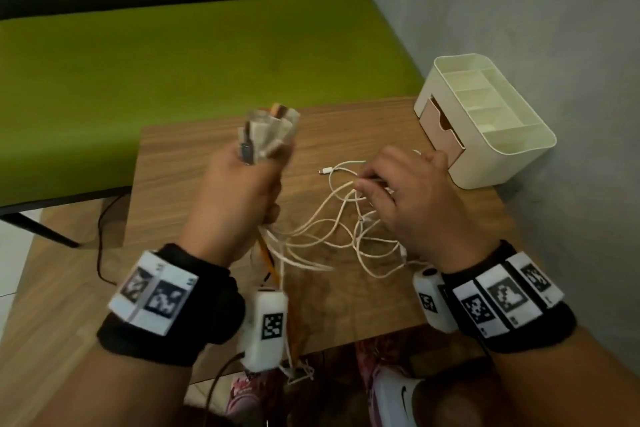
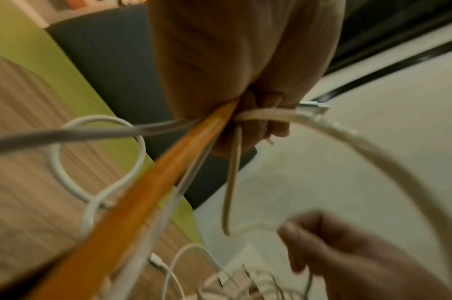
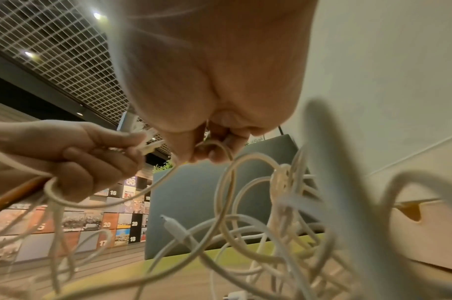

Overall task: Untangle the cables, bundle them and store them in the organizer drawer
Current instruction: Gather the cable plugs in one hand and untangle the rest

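Left hand (image 1: 239,191) fisted round gathered cable ends; right hand (image 1: 401,191) pinching one strand of white cables (image 1: 329,236): light, limp, best taken near plugs.

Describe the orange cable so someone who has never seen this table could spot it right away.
Start at the wooden table, then find the left hand raised above its near edge, gripping a bunch of cables. The orange cable hangs from the bottom of that fist; every other cable around it is white.
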`<state>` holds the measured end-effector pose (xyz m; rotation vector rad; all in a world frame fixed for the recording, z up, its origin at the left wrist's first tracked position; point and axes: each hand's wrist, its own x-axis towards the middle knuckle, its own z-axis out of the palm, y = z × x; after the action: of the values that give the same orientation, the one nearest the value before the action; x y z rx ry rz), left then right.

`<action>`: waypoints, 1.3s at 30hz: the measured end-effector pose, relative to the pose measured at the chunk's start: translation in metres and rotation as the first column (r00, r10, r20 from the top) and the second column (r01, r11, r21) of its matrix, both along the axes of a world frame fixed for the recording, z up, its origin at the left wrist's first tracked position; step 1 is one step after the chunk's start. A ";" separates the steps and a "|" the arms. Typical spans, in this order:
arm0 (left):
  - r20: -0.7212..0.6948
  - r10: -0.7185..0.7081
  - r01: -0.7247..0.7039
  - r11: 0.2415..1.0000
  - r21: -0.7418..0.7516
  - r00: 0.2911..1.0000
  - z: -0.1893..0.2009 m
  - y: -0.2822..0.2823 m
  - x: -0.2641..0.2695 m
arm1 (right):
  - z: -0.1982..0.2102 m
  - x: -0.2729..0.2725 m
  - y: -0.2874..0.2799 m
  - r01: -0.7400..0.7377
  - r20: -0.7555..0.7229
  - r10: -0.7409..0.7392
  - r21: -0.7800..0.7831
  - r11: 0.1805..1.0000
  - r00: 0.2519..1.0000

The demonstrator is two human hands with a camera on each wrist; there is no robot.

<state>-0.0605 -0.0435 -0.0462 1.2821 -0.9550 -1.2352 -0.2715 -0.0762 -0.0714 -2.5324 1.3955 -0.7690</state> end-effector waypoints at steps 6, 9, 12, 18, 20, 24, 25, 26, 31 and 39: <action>0.183 -0.141 0.152 0.987 -0.048 0.973 -0.002 0.005 -0.034 | 0.003 0.018 0.011 -0.108 0.289 0.122 -0.065 0.992 0.950; 0.227 -0.170 0.181 0.983 -0.026 0.959 -0.003 0.002 -0.029 | 0.003 0.018 0.012 -0.129 0.350 0.141 -0.058 0.990 0.926; 0.245 -0.242 0.252 0.968 -0.009 0.939 -0.003 0.002 -0.024 | 0.010 0.018 0.013 -0.192 0.425 0.182 -0.020 0.981 0.887; -0.336 -0.036 0.014 0.998 -0.068 0.941 0.008 -0.004 0.012 | 0.008 -0.001 0.005 -0.166 0.186 0.074 0.548 0.820 0.980; -0.377 0.010 -0.020 1.000 -0.023 0.926 0.009 -0.004 0.029 | 0.003 -0.010 -0.003 -0.108 0.074 0.081 0.540 0.834 0.994; -0.137 0.145 -0.133 0.987 0.094 0.980 -0.006 -0.005 0.041 | 0.007 -0.018 -0.011 -0.065 0.128 0.013 0.410 0.910 0.992; 0.106 0.187 -0.195 0.978 0.073 0.977 -0.008 -0.006 0.041 | 0.007 -0.019 -0.012 -0.060 0.144 0.007 0.365 0.929 0.990; 0.352 0.224 -0.248 0.968 0.026 0.909 -0.009 -0.006 0.040 | 0.006 -0.019 -0.012 -0.034 0.107 0.000 0.317 0.948 0.994; 0.529 0.352 -0.230 0.931 -0.283 0.772 0.004 -0.001 0.006 | -0.004 -0.005 -0.004 0.025 -0.134 -0.010 0.105 0.994 0.991; 0.611 -0.166 0.240 0.970 -0.040 0.774 -0.018 -0.003 -0.032 | 0.010 0.009 0.004 -0.007 0.196 0.010 -0.015 1.000 0.981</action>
<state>-0.0929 -0.0466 -0.0641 1.5453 -1.6429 -0.9073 -0.2625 -0.0723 -0.0617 -2.3940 1.3190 -0.9995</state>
